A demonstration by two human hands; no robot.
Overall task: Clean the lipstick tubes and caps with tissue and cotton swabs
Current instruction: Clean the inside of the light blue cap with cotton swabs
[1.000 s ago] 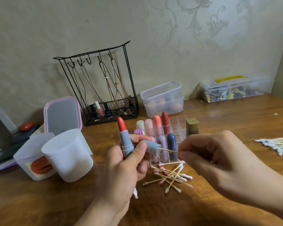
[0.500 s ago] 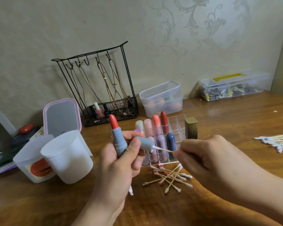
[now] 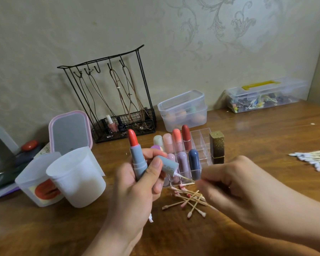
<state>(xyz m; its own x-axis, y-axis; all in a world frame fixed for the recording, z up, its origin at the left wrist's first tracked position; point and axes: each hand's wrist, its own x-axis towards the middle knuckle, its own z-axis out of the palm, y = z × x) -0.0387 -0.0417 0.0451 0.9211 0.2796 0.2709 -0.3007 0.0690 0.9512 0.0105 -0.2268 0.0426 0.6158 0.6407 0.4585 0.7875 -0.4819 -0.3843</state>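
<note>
Wooden table (image 3: 266, 130), glossy brown, against a beige wall (image 3: 81, 34) with faint scroll pattern. At the back: black wire rack (image 3: 107, 93) with hanging cords, stacked clear boxes (image 3: 183, 109), clear case with yellow handle (image 3: 262, 95). Left: two frosted cups (image 3: 76, 176), pink-rimmed mirror (image 3: 70, 132). Left hand (image 3: 135, 191) grips grey-blue lipstick tube (image 3: 138, 159) upright, red bullet exposed, and also pinches matching cap (image 3: 168, 166) tilted, opening toward right. Right hand (image 3: 235, 191) pinches cotton swab (image 3: 185, 178), white tip at the cap mouth. Behind the hands, clear organizer (image 3: 199, 137) holds pastel lipsticks; gold tube (image 3: 216, 146) just beside it. Used swabs (image 3: 188, 200), pink-stained, piled on table below. Clean swabs (image 3: 312, 157) far right.
</note>
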